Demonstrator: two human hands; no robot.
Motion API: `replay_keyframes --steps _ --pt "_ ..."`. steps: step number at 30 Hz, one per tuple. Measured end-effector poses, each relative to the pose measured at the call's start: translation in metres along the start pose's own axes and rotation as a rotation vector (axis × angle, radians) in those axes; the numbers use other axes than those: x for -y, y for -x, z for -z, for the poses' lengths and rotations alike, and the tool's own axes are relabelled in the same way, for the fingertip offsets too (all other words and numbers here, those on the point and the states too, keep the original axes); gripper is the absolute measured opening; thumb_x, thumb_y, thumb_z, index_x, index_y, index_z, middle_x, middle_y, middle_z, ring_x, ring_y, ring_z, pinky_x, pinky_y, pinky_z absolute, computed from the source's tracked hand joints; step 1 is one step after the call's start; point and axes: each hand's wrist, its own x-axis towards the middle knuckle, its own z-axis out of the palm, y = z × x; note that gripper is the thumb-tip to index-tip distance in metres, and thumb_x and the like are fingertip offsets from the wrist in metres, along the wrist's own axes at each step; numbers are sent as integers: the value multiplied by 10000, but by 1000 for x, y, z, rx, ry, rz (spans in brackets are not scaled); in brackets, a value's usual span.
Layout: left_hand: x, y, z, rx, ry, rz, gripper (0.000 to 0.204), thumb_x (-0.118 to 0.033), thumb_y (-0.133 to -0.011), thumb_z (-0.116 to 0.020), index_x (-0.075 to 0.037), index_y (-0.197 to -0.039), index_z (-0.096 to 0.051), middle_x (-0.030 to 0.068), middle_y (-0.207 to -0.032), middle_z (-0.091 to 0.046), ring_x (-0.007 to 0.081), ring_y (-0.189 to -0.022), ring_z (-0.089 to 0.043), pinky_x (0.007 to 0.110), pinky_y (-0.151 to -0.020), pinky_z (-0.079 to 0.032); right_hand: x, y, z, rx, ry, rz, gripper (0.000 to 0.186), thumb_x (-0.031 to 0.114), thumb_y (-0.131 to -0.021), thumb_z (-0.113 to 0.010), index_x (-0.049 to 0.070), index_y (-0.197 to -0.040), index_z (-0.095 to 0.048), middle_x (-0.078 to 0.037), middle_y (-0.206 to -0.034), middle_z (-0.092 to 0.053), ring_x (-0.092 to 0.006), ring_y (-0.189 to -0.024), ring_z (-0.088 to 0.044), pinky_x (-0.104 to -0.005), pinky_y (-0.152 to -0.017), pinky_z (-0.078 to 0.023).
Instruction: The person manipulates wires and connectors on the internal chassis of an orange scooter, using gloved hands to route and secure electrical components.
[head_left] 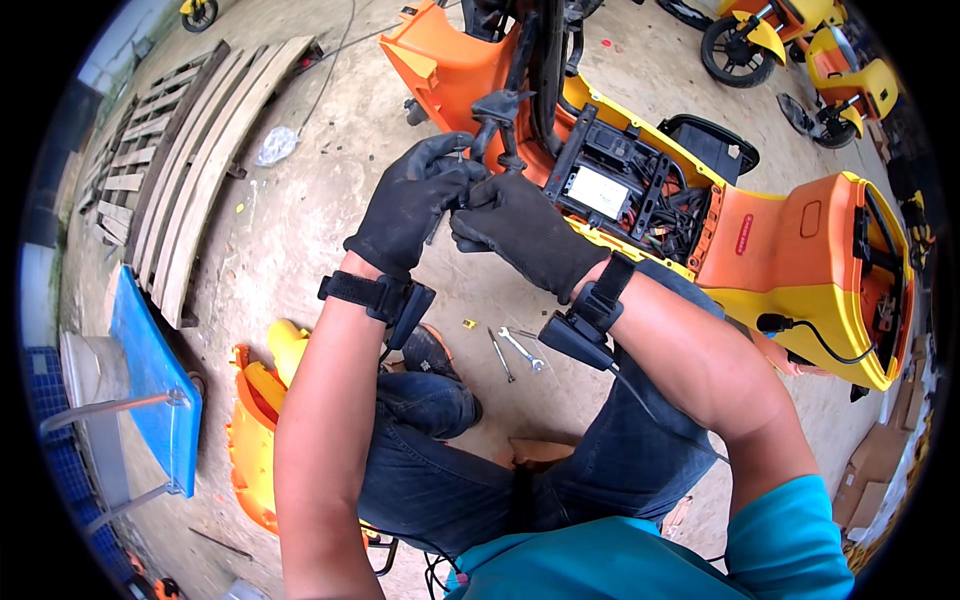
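Both of my hands wear black gloves and meet beside the black front tube (535,75) of an orange and yellow scooter (760,240). My left hand (410,205) is closed, its fingers curled in toward a dark piece whose kind I cannot make out. Against its fingertips, my right hand (520,228) is closed too, thumb and fingers pinched together; whatever lies between them is hidden. A black bracket-like part (497,110) sticks out just above the hands. To their right, the scooter's open body shows a box with a white label (598,192) among dark wires.
Below my hands, a wrench (521,350) and a thin metal rod (501,355) lie on the concrete. Wooden pallets (200,150) and a blue platform cart (155,370) stand left. Orange body panels (255,440) rest by my left leg. More yellow scooters (745,45) are at far right.
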Motion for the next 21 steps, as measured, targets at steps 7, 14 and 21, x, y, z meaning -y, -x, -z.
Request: replay_keyframes --steps 7,14,21 --pt "0 -3 0 -10 -114 0 477 -43 -873 -575 21 -1331 -457 125 -1086 -644 170 -981 -638 286 -885 -508 -3 -3 -1 -19 47 -5 189 140 -757 -692 1 -787 -567 -83 -694 -630 -140 -665 -603 -287 -607 -478" --pt "-4 -5 -1 -15 -227 -31 539 -71 -847 -640 16 -1345 -452 119 -1061 -647 162 -960 -630 274 -858 -497 -8 -8 -7 -133 -12 20 157 123 -766 -666 -16 -808 -606 -99 -705 -653 -152 -669 -616 -278 -613 -472" --pt "-7 -7 -3 -34 -318 -6 584 -76 -841 -661 9 -1371 -431 107 -1004 -663 147 -919 -632 256 -812 -483 -8 -14 -11 -83 -63 76 127 83 -782 -616 -35 -752 -652 -104 -662 -655 -155 -615 -616 -287 -600 -459"
